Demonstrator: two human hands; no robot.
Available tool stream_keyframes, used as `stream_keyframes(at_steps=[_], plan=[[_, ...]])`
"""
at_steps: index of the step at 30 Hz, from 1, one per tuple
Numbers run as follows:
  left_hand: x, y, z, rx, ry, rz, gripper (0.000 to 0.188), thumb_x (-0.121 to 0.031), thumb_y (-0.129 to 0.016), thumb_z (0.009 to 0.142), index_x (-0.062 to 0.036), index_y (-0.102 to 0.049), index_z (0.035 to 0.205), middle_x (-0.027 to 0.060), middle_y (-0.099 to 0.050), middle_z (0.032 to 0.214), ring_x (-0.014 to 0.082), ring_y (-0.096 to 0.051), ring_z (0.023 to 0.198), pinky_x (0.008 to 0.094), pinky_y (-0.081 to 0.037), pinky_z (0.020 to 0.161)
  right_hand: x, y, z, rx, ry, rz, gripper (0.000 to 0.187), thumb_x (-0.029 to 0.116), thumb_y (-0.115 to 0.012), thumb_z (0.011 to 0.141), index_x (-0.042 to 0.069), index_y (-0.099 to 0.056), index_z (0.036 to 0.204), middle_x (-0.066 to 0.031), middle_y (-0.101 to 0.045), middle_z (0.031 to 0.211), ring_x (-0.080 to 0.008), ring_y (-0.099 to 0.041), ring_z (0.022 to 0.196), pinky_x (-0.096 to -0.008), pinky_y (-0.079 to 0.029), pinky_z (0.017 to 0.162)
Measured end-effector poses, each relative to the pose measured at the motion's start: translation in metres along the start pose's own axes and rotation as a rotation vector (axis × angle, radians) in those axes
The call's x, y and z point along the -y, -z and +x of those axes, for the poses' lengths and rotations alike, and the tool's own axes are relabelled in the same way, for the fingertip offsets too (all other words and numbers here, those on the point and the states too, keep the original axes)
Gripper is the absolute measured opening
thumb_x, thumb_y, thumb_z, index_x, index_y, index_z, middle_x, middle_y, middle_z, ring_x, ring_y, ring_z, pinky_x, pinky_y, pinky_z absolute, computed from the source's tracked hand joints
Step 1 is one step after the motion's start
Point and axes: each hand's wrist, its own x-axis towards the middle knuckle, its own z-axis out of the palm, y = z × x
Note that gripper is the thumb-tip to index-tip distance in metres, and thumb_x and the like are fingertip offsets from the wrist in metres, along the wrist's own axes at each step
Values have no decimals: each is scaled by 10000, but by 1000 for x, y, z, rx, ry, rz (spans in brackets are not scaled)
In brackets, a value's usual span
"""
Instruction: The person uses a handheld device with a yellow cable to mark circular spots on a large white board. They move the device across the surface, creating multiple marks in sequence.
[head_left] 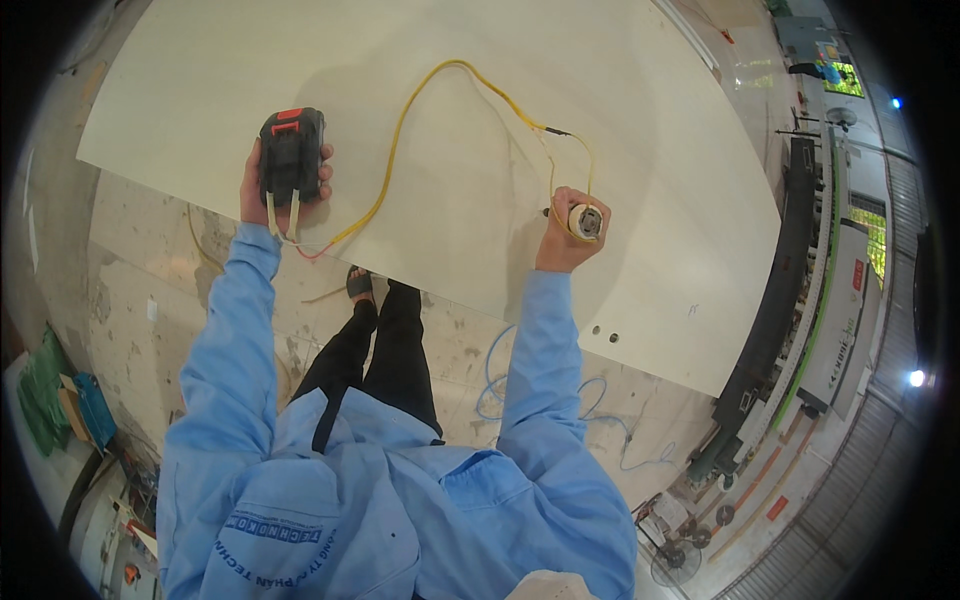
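Tally; hands, two: one left hand [252, 195], one right hand [562, 246]; black-and-red battery pack [292, 155], one; pale tabs [294, 212] on it, two; yellow cable [455, 63], one; black join [557, 131] along it, one; short round cylinder [586, 222], one; white tabletop [670, 170], one; dark round spots [613, 338] near its edge, two; light-blue sleeves [545, 350], two; black trouser legs [400, 345], two; sandalled foot [360, 284], one visible; bright lamps [917, 378], two; green-lit windows [868, 240], two; fans [842, 117], at least two; blue hose [628, 442], loops overlapping, count uncertain; green bundle [45, 395], one.
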Motion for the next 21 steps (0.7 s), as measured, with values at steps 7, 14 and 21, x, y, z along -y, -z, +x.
stream_keyframes(at_steps=[7, 14, 21], plan=[[-1, 3, 1, -13, 11, 10, 720, -559, -417, 1003, -39, -336, 1494, 183, -511, 1222, 260, -554, 937, 405, -540, 770, 13, 2, -5, -22, 3, 114, 257, -39, -772, 789, 54, -569, 916, -63, -659, 883, -141, -625, 812, -308, -539, 754], [1, 0, 0, 17, 5, 3, 723, -557, -410, 1005, -32, -329, 1496, 176, -508, 1214, 256, -551, 945, 397, -535, 777, 13, 11, -17, 13, 6, -16, 243, -25, -762, 811, 47, -559, 923, -62, -638, 862, -130, -603, 778, -289, -534, 713], [-1, 5, 4, 95, 23, -36, 713, -564, -396, 1006, -44, -363, 1493, 189, -521, 1253, 280, -557, 976, 416, -519, 816, 23, 17, -24, -47, -20, 80, 230, -11, -759, 818, 37, -564, 931, -86, -660, 881, -139, -626, 811, -290, -547, 737]])
